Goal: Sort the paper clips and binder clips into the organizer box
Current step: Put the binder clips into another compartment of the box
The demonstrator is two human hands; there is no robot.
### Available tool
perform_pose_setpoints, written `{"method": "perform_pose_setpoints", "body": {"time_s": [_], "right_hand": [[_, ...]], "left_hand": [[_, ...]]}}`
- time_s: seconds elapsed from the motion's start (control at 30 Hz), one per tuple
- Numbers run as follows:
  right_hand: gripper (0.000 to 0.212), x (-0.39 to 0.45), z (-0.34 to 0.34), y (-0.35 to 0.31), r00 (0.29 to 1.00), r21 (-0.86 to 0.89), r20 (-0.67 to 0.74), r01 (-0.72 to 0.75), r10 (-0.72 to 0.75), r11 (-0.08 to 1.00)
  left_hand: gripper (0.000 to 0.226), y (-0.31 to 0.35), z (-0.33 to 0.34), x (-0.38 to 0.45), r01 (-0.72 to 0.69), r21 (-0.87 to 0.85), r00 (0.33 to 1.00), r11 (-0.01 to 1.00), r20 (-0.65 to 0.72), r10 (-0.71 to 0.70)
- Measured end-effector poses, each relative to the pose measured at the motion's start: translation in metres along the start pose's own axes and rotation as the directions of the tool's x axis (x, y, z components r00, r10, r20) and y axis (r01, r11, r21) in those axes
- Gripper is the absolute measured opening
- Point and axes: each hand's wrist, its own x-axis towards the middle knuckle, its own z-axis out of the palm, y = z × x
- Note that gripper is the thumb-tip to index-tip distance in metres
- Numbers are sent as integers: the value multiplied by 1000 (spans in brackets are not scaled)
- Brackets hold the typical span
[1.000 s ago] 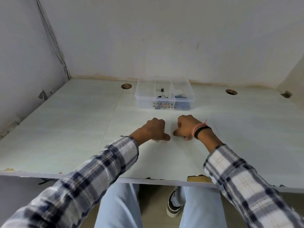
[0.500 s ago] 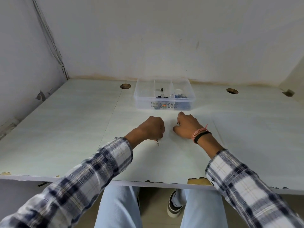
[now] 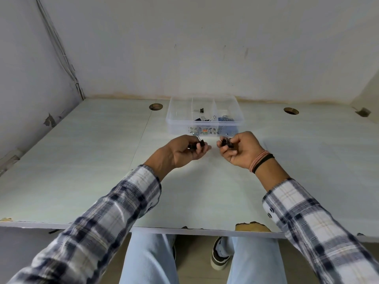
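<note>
1. While lifted just short of the box [image 3: 205, 128], left hand [image 3: 184, 150] pinches a black clip [image 3: 195, 144]; right hand [image 3: 240, 149] pinches another [image 3: 226, 142].
2. Box straight ahead, middle compartment nearest both; equal reach.

Both hands are raised above the white table [image 3: 82, 171], just in front of the clear organizer box [image 3: 180, 128]. The left hand [image 3: 182, 151] grips a black binder clip [image 3: 198, 144]; the right hand [image 3: 242, 149] pinches another black binder clip [image 3: 227, 142]. Black binder clips lie in the box's middle compartment, blue paper clips [image 3: 225, 119] in its right one.
</note>
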Motion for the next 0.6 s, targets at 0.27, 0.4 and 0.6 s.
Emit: {"method": "perform_pose_setpoints", "body": {"time_s": [0.27,0.4,0.6], "right_hand": [[28,0,18,-12,992,-57,-81,89,-94,994],[35,4,38,-36,983,23,-60,175,-174,984],[60,20,85,-78,971,-65,-94,213,-219,975]], "left_hand": [[27,15,13,6,-116,11,991,993,-73,116],[34,45,36,13,-167,110,975,980,-127,181],[45,91,82,17,-276,324,924,905,-169,342]]}}
